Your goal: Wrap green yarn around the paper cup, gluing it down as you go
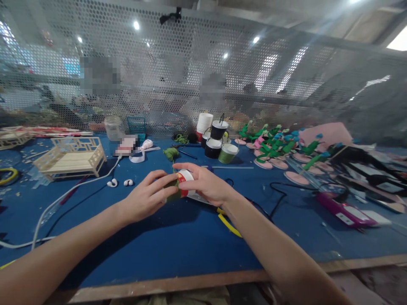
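Note:
Between my hands a small red and white paper cup (188, 189) lies on its side, with green yarn wrapped round part of it. My left hand (149, 195) is closed around the green-covered end. At the white end, the fingers and thumb of my right hand (206, 184) pinch the cup. A strand of yarn runs up from the cup toward a green yarn ball (171, 153) on the blue table (152, 250). Just below my right wrist lies a yellow-handled tool (230, 225), partly hidden by my arm.
Yarn-wrapped black cups (213, 148) and a green one (228, 153) stand behind my hands, near stacked white cups (204, 123). Left are a miniature wooden bed (71, 157) and white earbuds (112, 183). Right are several green figures on pink discs (296, 177) and a purple device (345, 210).

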Tool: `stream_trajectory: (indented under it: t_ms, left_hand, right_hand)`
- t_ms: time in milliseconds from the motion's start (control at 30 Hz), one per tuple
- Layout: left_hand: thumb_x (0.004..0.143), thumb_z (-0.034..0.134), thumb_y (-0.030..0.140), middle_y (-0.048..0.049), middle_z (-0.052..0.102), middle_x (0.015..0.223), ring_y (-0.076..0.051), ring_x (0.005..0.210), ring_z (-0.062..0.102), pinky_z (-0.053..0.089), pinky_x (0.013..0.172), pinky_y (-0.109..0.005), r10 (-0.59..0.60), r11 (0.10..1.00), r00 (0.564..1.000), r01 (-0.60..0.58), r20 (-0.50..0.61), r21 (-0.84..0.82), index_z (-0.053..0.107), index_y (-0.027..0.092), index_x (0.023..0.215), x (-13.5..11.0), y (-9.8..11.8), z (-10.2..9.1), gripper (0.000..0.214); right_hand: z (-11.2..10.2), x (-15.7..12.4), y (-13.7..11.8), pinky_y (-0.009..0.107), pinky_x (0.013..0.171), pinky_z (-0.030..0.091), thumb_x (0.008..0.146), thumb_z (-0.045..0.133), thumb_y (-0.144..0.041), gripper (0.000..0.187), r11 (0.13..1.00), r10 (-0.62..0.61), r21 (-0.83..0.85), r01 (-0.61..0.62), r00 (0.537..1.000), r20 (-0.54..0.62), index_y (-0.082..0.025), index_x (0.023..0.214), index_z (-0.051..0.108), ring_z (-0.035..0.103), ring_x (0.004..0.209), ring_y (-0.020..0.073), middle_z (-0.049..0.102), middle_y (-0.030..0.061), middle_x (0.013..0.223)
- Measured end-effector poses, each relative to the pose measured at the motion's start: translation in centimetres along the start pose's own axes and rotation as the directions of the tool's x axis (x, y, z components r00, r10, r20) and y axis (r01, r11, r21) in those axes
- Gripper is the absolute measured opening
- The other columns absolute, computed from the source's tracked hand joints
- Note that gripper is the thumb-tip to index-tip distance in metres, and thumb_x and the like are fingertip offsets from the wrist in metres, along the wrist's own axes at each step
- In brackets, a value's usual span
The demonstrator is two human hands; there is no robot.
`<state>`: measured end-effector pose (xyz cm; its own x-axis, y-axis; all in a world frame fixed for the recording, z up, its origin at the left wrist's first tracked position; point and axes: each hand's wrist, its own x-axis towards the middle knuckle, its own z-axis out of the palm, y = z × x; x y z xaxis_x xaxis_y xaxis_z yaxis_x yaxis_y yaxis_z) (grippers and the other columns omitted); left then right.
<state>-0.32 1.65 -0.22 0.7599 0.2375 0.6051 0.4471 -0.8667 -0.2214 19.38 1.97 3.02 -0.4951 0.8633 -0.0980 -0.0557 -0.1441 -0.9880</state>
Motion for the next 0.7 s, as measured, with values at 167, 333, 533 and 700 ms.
stream_trajectory:
  t_ms: [167, 333, 533, 700]
  left_hand:
    - [0.082, 0.049, 0.015, -0.0108, 0.051, 0.121, -0.027, 0.11, 0.045, 0.041, 0.091, -0.046, -0.075, 0.99, 0.996, 0.08, 0.047, -0.113, 0.042, 0.023, 0.114, -0.2, -0.1, 0.2, 0.033]
    - [0.073, 0.065, 0.042, -0.0173, 0.041, 0.124, -0.031, 0.117, 0.041, 0.038, 0.095, -0.05, -0.24, 0.929, 0.971, 0.231, 0.004, -0.289, 0.03, 0.02, 0.126, -0.1, 0.2, 0.1, 0.067]
    - [0.072, 0.065, 0.044, -0.0173, 0.031, 0.135, -0.032, 0.125, 0.032, 0.033, 0.1, -0.05, -0.259, 0.884, 0.963, 0.27, 0.08, -0.382, 0.025, 0.022, 0.132, 0.0, 0.0, 0.0, 0.075]
    - [0.076, 0.058, 0.045, -0.0142, 0.042, 0.128, -0.03, 0.117, 0.041, 0.037, 0.097, -0.047, -0.373, 0.738, 0.911, 0.405, 0.174, -0.541, 0.031, 0.022, 0.129, 0.0, -0.2, -0.2, 0.064]
  right_hand:
    - [0.2, -0.1, 0.6, 0.024, 0.062, 0.045, 0.062, 0.062, -0.014, 0.053, 0.994, -0.07, -0.091, 0.066, 0.997, -0.041, -0.02, 0.113, 0.049, 0.054, 0.066, 0.0104, 0.058, -0.0024, 0.079]
    - [0.3, -0.2, 0.9, 0.026, 0.066, 0.045, 0.063, 0.061, -0.016, 0.058, 0.946, -0.176, -0.284, 0.154, 0.983, -0.056, -0.019, 0.118, 0.045, 0.053, 0.069, 0.0109, 0.057, 0.0, 0.087]
    - [0.7, -0.9, 0.7, 0.026, 0.069, 0.044, 0.065, 0.056, -0.013, 0.064, 0.843, -0.258, -0.488, 0.226, 0.966, 0.002, -0.018, 0.126, 0.039, 0.053, 0.07, 0.0111, 0.057, 0.0037, 0.102]
    - [0.7, -1.6, -0.1, 0.028, 0.072, 0.044, 0.064, 0.055, -0.009, 0.07, 0.749, -0.243, -0.628, 0.21, 0.97, 0.034, -0.019, 0.131, 0.035, 0.054, 0.081, 0.0144, 0.051, 0.0082, 0.122]
